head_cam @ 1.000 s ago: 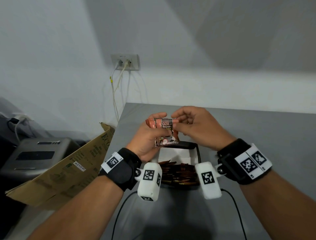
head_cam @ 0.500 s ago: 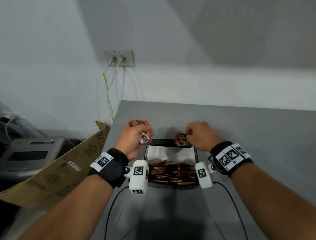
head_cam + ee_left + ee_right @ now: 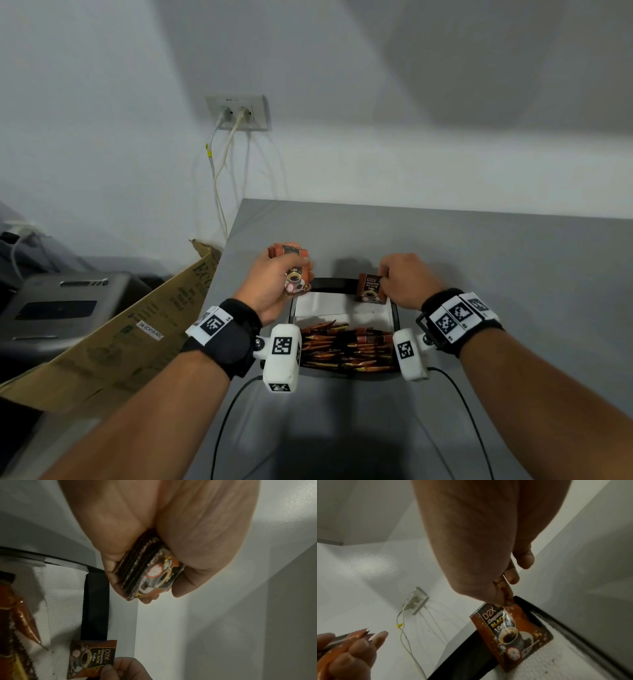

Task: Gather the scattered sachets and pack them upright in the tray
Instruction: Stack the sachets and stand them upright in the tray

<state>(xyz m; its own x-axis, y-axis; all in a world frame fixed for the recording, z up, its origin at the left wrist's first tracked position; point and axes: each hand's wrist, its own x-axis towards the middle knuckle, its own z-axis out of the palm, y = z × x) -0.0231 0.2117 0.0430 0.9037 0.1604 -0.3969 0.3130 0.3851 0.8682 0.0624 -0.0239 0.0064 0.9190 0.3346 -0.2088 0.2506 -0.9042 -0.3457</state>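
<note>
**1 sachet over the tray, a stack waiting in your left hand**

Your right hand pinches 1 sachet by its top edge, thumb and fingers curled on it, with its lower end over the far part of the black tray. Your left hand grips a stack of sachets just beside the tray's far left corner. The head view shows the packed sachets filling the tray's near part, white lining bare behind them. Your right wrist view reads the label, "D2X BLACK Coffee", and shows the sachet's bottom corner against the lining; whether it rests there you cannot tell. Your left wrist view alone shows the stack's serrated edges pressed between thumb and fingers. A wall socket and a cardboard box stand left of the table.
</note>
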